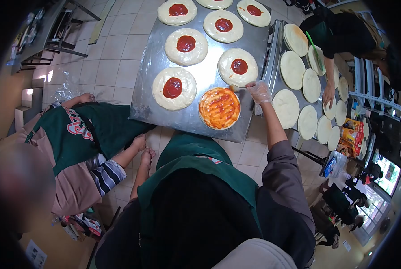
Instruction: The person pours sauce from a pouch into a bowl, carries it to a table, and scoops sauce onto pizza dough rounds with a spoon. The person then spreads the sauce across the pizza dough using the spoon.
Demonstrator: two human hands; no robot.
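Note:
My right hand (259, 93), in a clear plastic glove, is closed on what looks like a brush (233, 88) with a brownish tip. The tip is at the upper right edge of a dough round spread with orange-red sauce (219, 109). Just above it lies a pale dough round (225, 77) with a dollop of red sauce (239, 66) in its middle. My left hand (147, 155) hangs low beside my green apron (196, 150), away from the table, fingers curled in and nothing visible in them.
Several more sauced dough rounds (186, 46) lie on the metal table (142, 99). To the left stands a person in a green apron (84, 130). At the right, another person's hand (328, 96) touches a plain flat round on a second table (279, 67). Printed packets (352, 134) lie there too.

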